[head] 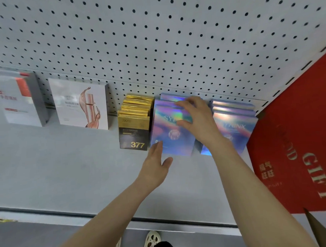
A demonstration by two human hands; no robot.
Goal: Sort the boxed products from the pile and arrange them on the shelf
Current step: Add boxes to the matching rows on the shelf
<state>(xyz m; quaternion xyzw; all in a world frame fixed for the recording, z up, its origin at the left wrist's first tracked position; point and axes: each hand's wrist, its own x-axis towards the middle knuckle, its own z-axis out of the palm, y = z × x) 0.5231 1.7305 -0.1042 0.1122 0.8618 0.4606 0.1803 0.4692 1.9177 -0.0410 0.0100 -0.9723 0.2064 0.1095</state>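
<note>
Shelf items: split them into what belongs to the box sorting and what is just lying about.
Part of the job:
- left holographic box row, right hand on top, left hand at its lower front edge
- right holographic box row
- gold and black boxes
- white box with bottle picture
- grey box with red label
- shelf

Just there:
- red gift bag
- pegboard

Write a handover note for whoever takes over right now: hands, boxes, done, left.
Left hand: open, fingertips at the front holographic box, lower left edge.
Right hand: fingers curled over that row's top edges.
Shelf: two white boxes far left, gold 377 row, two holographic rows; red gift box at right.
Done: these rows stand.
Left: square the left holographic row; the pile is out of view.
</note>
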